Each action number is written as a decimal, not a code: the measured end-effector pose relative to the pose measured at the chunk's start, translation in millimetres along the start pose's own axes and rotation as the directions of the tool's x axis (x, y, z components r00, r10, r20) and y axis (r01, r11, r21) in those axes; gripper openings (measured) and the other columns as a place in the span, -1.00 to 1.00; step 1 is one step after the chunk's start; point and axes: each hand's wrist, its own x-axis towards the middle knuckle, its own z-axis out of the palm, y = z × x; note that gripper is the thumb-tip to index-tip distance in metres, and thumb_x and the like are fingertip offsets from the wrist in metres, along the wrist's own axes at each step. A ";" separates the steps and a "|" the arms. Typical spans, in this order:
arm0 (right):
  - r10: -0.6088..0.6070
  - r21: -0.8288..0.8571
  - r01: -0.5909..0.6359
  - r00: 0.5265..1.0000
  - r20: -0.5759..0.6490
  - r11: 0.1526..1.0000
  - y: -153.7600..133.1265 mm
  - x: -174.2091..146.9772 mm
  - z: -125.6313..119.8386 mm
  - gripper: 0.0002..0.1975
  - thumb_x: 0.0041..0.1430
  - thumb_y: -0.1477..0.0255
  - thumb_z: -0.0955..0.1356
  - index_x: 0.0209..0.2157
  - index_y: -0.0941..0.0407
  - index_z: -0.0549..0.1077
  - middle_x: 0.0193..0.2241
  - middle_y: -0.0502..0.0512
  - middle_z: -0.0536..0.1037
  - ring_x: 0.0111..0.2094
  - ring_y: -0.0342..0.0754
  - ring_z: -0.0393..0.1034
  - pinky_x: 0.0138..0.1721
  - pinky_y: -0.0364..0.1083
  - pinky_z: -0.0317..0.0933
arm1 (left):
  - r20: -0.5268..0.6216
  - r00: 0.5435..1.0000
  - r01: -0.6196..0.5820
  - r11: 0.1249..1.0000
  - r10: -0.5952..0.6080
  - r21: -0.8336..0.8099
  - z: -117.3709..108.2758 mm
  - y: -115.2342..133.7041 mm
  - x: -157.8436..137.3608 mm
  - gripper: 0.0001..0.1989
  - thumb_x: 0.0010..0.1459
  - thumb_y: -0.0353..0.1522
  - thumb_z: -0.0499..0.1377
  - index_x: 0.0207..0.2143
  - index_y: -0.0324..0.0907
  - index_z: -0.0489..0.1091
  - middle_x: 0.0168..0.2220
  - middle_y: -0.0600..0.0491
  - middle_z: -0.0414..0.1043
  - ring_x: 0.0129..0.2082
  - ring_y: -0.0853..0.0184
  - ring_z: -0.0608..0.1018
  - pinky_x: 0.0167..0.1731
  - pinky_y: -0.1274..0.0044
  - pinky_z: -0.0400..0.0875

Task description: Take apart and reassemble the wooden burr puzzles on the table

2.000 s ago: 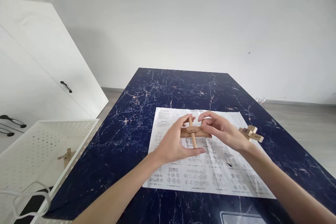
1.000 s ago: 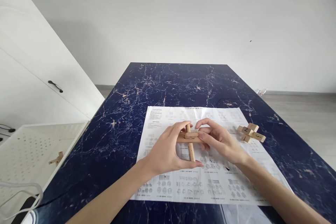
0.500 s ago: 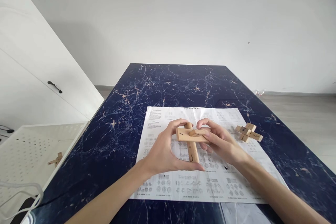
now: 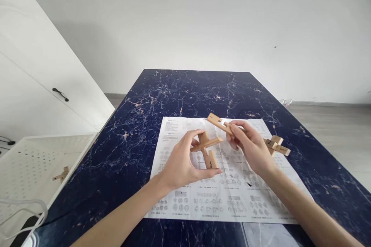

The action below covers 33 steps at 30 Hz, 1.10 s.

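My left hand grips two crossed wooden puzzle pieces between thumb and fingers; the piece marked 3 stands lengthwise and the other crosses it at a slant. In my right hand is a single notched wooden puzzle piece, pinched at its near end and tilted up to the left, apart from the crossed pair. Below both hands lies a printed instruction sheet with rows of small diagrams. Just right of my right hand sits an assembled wooden cross puzzle with numbers 2 and 3 on it.
The sheet rests on a dark blue marbled table. At left stands a white perforated bin with another wooden puzzle inside, beside a white cabinet. A pale cable loops at lower left.
My right hand has pulled the notched piece off the crossed pieces and moved it up and to the right. My left hand still holds the other two, now turned slightly.
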 end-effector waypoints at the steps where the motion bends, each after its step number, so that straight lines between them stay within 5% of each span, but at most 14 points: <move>1: -0.009 -0.096 0.008 1.000 -0.017 0.995 1.9 -0.2 1.5 -0.64 0.45 0.02 0.35 -0.05 0.03 0.43 -0.43 0.02 0.50 -0.49 -0.07 0.27 -0.47 -0.06 0.15 | -0.004 1.000 -0.013 1.000 0.013 0.007 0.3 -0.3 -0.3 -0.05 -0.07 0.01 0.55 0.27 -0.01 0.23 0.18 -0.11 0.44 -0.01 0.02 0.58 -0.01 0.12 0.58; 6: -0.041 -0.469 0.063 0.998 0.056 0.881 9.8 -5.8 10.4 -0.64 0.51 0.07 0.28 -0.06 0.06 0.48 -0.31 0.13 0.66 -0.35 0.05 0.52 -0.33 -0.01 0.29 | -0.011 0.994 -0.104 0.994 0.105 0.042 1.7 -2.7 -1.4 -0.08 -0.01 -0.03 0.55 0.27 0.01 0.18 0.20 -0.10 0.40 0.04 0.03 0.55 0.07 0.11 0.54; 16: -0.140 -0.645 0.207 0.978 0.155 0.735 15.5 -8.1 13.2 -0.76 0.51 0.24 0.27 -0.09 0.04 0.52 -0.22 0.16 0.64 -0.36 0.06 0.46 -0.31 0.04 0.29 | -0.018 0.992 -0.126 0.991 0.127 0.052 2.5 -3.0 -1.8 -0.10 0.02 -0.09 0.54 0.27 0.03 0.15 0.20 -0.08 0.36 0.12 0.01 0.51 0.12 0.09 0.51; 23: -0.270 -0.597 0.315 0.948 0.166 0.738 12.4 -6.6 13.4 -0.80 0.49 0.24 0.32 -0.15 0.04 0.51 -0.13 0.22 0.57 -0.11 0.16 0.44 -0.11 0.12 0.30 | -0.049 0.988 -0.141 0.988 0.144 0.061 3.2 -3.9 -0.7 -0.12 0.04 -0.15 0.54 0.28 0.04 0.14 0.15 -0.05 0.34 0.07 0.06 0.51 0.10 0.12 0.52; 30: -0.160 -0.358 0.355 0.866 0.474 0.864 -1.1 -17.4 17.5 -0.71 0.49 0.15 0.33 -0.21 0.05 0.52 -0.30 0.10 0.56 -0.33 0.00 0.40 -0.29 0.01 0.26 | -0.078 0.981 -0.175 0.982 0.180 0.066 5.0 -7.5 -3.0 -0.10 0.09 -0.29 0.49 0.34 0.07 0.05 0.26 -0.10 0.24 0.18 0.00 0.47 0.16 0.08 0.51; 33: -0.130 -0.386 0.343 0.867 0.482 0.856 -0.8 -22.3 23.1 -0.69 0.46 0.16 0.35 -0.32 0.06 0.47 -0.41 0.05 0.51 -0.42 -0.03 0.31 -0.40 -0.02 0.19 | -0.012 0.971 -0.239 0.968 0.240 0.071 5.6 -5.5 -5.0 -0.10 0.13 -0.39 0.42 0.37 0.10 -0.01 0.33 -0.13 0.15 0.28 -0.05 0.41 0.22 0.02 0.47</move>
